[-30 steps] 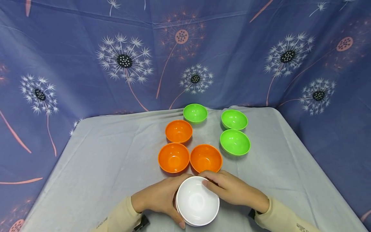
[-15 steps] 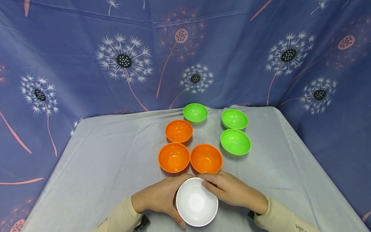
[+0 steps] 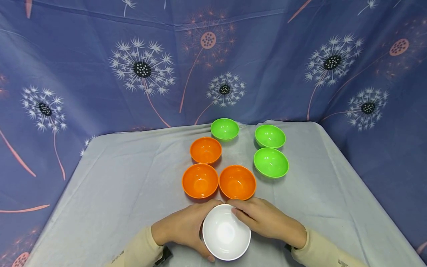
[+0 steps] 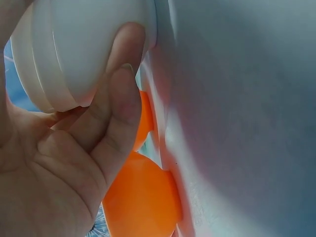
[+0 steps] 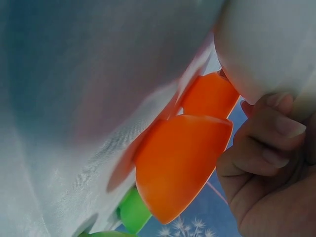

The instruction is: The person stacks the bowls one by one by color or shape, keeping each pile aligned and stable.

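Observation:
A stack of nested white bowls (image 3: 227, 233) stands near the front of the table; the left wrist view shows layered rims on the white bowls (image 4: 74, 54). My left hand (image 3: 185, 226) wraps round the stack's left side, thumb at the front and fingers behind it. From the right, my right hand (image 3: 270, 218) holds the far right rim, with its thumb at the rim. In the right wrist view, the curled fingers (image 5: 276, 128) of that hand lie against the white bowl's outside. Just beyond the hands sit two orange bowls (image 3: 200, 181) (image 3: 237, 182).
A third orange bowl (image 3: 205, 150) stands behind the left one. Green bowls stand farther back: one at the middle (image 3: 225, 129) and two at the right (image 3: 270, 136) (image 3: 271, 162). A grey cloth (image 3: 116, 185) covers the table, and a blue flowered curtain (image 3: 260, 55) hangs behind.
The upper white bowl has shifted slightly left, so the lower rim that showed beside it is now hidden. My right hand has moved a little left and down with it.

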Demonstrator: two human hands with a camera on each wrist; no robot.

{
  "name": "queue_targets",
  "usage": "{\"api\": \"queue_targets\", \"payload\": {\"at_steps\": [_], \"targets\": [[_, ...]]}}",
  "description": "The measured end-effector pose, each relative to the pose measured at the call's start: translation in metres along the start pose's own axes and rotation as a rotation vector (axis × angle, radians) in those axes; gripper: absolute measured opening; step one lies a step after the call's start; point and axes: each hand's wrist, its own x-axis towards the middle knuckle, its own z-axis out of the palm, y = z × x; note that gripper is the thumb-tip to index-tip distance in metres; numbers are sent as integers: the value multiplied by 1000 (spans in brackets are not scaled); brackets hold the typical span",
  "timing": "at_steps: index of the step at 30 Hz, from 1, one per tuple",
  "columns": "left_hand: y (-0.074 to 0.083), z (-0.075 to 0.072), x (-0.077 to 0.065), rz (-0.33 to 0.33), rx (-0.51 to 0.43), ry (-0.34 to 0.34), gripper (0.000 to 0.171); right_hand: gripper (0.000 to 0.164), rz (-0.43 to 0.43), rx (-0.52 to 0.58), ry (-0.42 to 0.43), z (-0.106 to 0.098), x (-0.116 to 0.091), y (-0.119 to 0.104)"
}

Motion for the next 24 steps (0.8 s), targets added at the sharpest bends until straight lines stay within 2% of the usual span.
{"api": "queue_targets", "payload": {"at_steps": [6,15,24], "targets": [[1,0,-1,2,36,1,106,22,11,-24,16,1,0,-2],[2,0,-1,5,107,17,106,20,20,-34,-7,2,1,-1],[3,1,-1,8,99,8,105,17,42,-57,-15,3,0,-4]]}}
